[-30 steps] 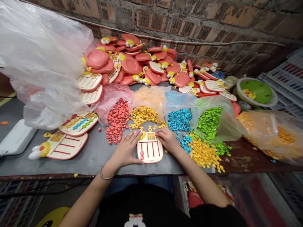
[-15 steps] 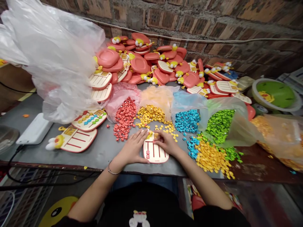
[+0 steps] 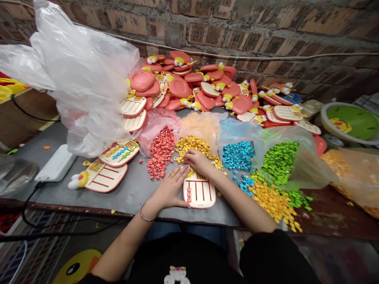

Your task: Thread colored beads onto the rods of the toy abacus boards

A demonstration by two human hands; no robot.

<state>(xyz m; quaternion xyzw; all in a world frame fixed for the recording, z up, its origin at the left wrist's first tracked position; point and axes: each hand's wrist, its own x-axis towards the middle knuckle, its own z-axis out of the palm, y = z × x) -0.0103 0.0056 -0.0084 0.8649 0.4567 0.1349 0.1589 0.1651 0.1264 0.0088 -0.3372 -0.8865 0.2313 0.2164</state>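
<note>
From the head view, I count one cream board (image 3: 204, 193) at the hands, three red pieces (image 3: 189, 195) in its leftmost slot, two boards (image 3: 108, 176) off left and four open bags (image 3: 241, 130) in an arc. Half a second ago I saw only two reds seated, and the right hand (image 3: 197, 161) has since moved up to the yellow pile (image 3: 192, 145). The left hand (image 3: 171, 188) holds the board's left side, thumb and fingers spread. The board lies just below the right hand's curled fingers; I can't tell whether they pinch anything.

piled boards (image 3: 179, 86), coloured pieces (image 3: 238, 155) and a brick wall (image 3: 245, 27) show a small workshop.
</note>
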